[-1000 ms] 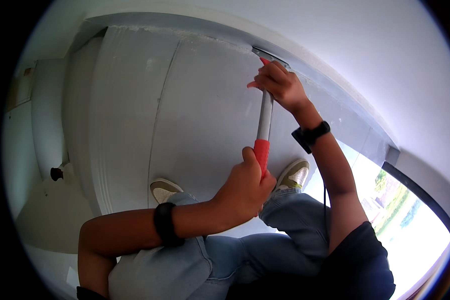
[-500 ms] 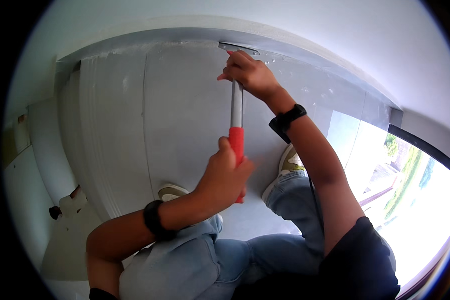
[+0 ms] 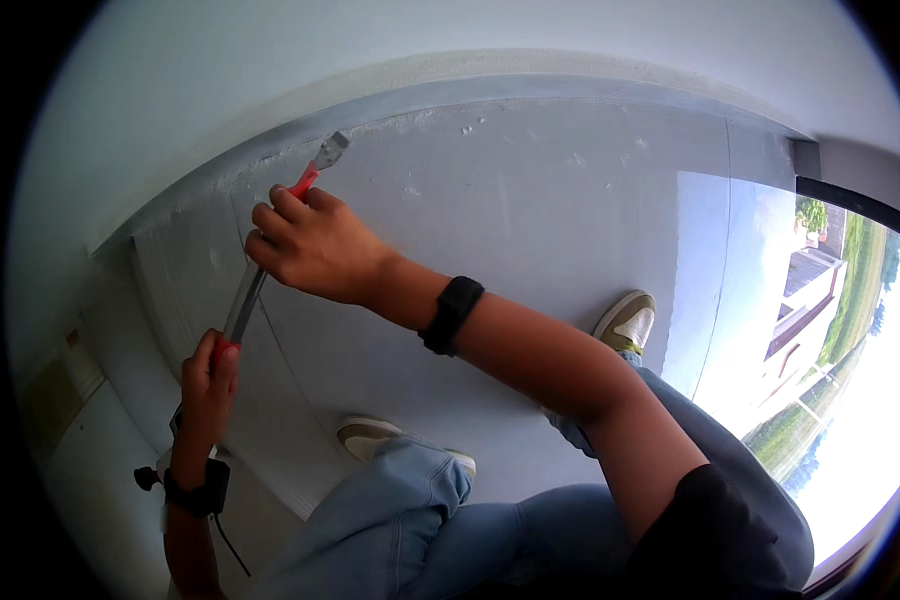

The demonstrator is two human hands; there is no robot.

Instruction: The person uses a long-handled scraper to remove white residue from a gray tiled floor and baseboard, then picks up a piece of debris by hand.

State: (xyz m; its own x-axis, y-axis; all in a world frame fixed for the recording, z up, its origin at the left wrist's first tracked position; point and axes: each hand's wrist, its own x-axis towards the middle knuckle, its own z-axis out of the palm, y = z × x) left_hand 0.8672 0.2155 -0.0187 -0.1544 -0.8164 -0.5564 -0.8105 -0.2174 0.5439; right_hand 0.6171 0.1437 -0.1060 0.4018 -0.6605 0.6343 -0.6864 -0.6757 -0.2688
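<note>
Hands (image 3: 315, 245) gripping long metal scraper (image 3: 270, 255) — red grips, flat blade, rough grey floor (image 3: 530, 220)

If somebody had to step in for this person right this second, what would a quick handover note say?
Right hand: wrapped around the upper part of the scraper's shaft, just below the blade end.
Left hand: gripping the red handle end of the scraper, lower left.
Scraper blade: pressed at the seam where the grey floor meets the white wall.
Person is crouched, both shoes on the floor, a window at right.
Done: small bits of loosened material lie along the seam.
Left: the seam to the right of the blade looks rough in places; whether it needs scraping I cannot tell.
</note>
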